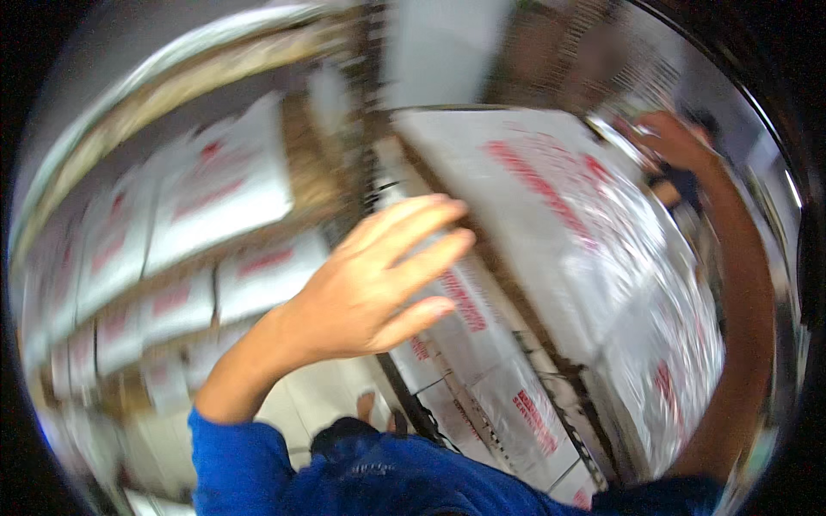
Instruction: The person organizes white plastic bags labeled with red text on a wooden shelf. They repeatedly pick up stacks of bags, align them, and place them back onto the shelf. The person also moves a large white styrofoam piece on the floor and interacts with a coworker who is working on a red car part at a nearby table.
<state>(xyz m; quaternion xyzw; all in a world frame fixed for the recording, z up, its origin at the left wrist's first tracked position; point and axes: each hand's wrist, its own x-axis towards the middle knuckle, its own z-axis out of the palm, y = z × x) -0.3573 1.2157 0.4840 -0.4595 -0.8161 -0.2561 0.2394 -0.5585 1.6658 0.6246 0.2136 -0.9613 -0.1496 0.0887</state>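
Note:
My left hand (387, 279) hangs in mid-air with its fingers stretched out and holds nothing. It is nearest the edge of the right-hand shelf. On that shelf lies a large white plastic-wrapped package (538, 211) with red print, its shiny wrap wrinkled on the right. My right arm reaches far along the package's right side. At the far right corner is my right hand (675, 142), its fingers blurred beside a shiny light strip; whether they grip it I cannot make out. Another wrapped package (641, 370) lies nearer to me.
More white packages with red print (533, 417) fill the level below. Across the aisle, racks hold wrapped packages (228, 181) on several levels. A perforated dark upright post (366, 86) stands at the back. Pale tiled floor (323, 391) shows between the racks.

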